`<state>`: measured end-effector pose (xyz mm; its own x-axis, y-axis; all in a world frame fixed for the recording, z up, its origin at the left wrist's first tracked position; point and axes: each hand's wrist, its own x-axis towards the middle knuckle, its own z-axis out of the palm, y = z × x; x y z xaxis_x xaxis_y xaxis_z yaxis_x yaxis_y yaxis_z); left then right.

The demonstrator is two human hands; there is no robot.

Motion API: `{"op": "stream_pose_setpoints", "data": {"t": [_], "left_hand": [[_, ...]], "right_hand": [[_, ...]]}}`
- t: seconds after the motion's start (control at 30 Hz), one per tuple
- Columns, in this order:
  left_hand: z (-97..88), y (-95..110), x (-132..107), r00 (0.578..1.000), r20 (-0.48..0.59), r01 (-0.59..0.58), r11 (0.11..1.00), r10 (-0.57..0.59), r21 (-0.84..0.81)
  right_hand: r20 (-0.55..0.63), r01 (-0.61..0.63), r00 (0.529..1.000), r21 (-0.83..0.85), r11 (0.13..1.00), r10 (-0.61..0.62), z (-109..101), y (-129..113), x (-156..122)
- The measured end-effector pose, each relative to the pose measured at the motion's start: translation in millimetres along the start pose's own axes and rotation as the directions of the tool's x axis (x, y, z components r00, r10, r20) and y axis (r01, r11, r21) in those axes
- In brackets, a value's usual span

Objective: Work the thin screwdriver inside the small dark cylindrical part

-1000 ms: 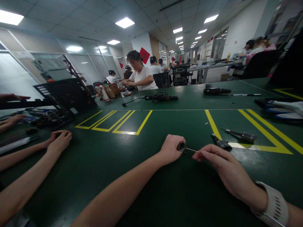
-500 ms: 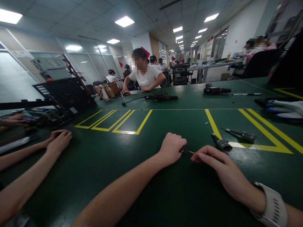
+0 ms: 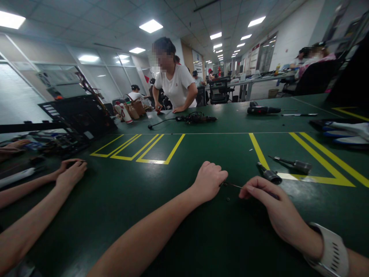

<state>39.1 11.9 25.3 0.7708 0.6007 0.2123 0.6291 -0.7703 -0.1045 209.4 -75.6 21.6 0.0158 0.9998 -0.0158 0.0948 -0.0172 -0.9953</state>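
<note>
My left hand is closed in a fist on the table, around a small dark metal part that is mostly hidden. My right hand, with a pale watch on its wrist, pinches a thin metal rod-like tool. Its tip points at the part by my left hand; whether they touch I cannot tell. Just below lies a small dark ring-like piece, apart from both hands. Beyond my right hand lie a dark metal cylinder with a shank and a similar one with a longer shaft.
On the green table are yellow tape marks, a cordless drill, a pen and a cabled dark device. A co-worker's hands are at left, near black equipment. Another person stands across the table.
My right hand has drawn slightly to the right with the thin tool. The small ring-like piece now shows on the table. The person opposite has straightened up.
</note>
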Motion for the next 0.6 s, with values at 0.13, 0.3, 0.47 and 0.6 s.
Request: {"op": "stream_pose_setpoints", "data": {"t": [0.13,0.3,0.47,0.6], "left_hand": [[-1.2,1.2,0.1,0.999,-0.01,-0.036,0.998,0.037,0.046],[-1.3,1.9,0.2,0.997,-0.014,-0.08,0.99,0.082,0.115],[5.2,-3.0,-0.8,0.999,-0.043,0.002,1.0,-0.002,0.013],[10.5,-11.0,0.1,0.984,-0.087,0.129,0.953,-0.158,-0.275]], "right_hand": [[-0.013,-0.008,1.0,-0.023,1.0,0.008,-0.4,1.3,-0.6],[-0.052,0.011,0.999,-0.039,0.999,-0.013,-1.1,1.0,-1.6],[-0.056,0.001,0.998,-0.065,0.998,-0.004,0.5,0.2,1.0],[-0.059,-0.004,0.998,-0.09,0.996,-0.002,1.7,1.6,2.5]]}}
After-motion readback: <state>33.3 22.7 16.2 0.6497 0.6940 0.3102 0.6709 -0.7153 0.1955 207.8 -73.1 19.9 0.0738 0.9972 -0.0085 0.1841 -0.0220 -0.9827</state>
